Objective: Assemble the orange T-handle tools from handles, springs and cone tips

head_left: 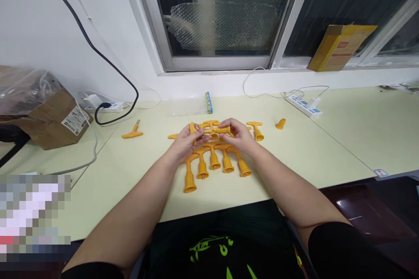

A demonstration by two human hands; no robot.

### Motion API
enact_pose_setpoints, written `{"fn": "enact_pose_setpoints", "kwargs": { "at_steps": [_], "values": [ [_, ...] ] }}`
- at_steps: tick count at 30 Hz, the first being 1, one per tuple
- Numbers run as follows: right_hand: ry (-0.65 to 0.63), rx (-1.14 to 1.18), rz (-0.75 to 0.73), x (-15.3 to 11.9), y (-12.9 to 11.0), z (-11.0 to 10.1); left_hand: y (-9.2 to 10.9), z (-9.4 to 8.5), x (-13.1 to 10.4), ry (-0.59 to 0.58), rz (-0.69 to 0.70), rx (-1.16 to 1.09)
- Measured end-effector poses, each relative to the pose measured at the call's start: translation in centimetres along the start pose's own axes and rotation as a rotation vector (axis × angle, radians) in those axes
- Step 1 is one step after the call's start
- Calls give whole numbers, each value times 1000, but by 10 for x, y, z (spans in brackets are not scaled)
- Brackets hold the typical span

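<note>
left fingers (199, 132) grip the handle (192, 128), right fingers (226, 137) the sleeve (224, 130), so both line up over the tabletop (304, 157); more corkscrews (214, 162) lie at six o'clock from them, likely for easy reach.

A pale yellow worktable (307, 148) runs along a white wall (88, 17) beneath silver-framed sliding windows (222, 13), their dark panes catching a bright strip of light.
</note>
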State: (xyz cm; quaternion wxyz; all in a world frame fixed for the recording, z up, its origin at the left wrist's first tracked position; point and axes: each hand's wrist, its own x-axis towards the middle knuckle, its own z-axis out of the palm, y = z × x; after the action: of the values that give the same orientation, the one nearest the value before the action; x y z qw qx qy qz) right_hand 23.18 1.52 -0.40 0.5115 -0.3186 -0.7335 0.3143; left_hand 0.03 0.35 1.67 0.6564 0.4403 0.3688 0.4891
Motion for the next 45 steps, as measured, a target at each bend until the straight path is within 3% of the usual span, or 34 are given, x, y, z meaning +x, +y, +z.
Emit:
{"fn": "enact_pose_setpoints", "kwargs": {
  "at_steps": [5, 8, 11, 16, 19, 21, 23, 28, 31, 36, 38, 40, 45],
  "values": [
    [-17, -107, -197, 2, -6, -2, 6, 3, -1, 39, -142, -62],
    [-35, -74, -182, 1, -10, 0, 3, 4, -2, 35, -159, -18],
    [-69, 19, -28, -2, -12, 4, -1, 6, -4, 14, -35, 43],
    [-121, 337, 403, -1, -19, 11, -3, 11, -12, -32, 268, 263],
    [-179, 436, 661, 0, -23, 14, -2, 13, -15, -57, 347, 389],
    [-199, 437, 717, 0, -26, 14, -1, 14, -17, -55, 357, 422],
    [-190, 399, 628, -1, -28, 13, 0, 14, -16, -11, 358, 411],
    [-64, 150, 196, -4, -28, 9, 2, 11, -10, 103, 296, 252],
    [-62, 211, 247, -2, -23, 9, 2, 9, -9, 106, 301, 251],
    [-149, 371, 646, 2, -21, 10, 2, 9, -12, 49, 384, 373],
    [-175, 360, 696, 2, -23, 10, 2, 9, -11, 50, 368, 378],
    [-157, 309, 624, 0, -25, 10, 2, 9, -10, 77, 340, 348],
    [-73, 53, 210, -4, -26, 12, 0, 8, -5, 103, 224, 181]
  ]
}}
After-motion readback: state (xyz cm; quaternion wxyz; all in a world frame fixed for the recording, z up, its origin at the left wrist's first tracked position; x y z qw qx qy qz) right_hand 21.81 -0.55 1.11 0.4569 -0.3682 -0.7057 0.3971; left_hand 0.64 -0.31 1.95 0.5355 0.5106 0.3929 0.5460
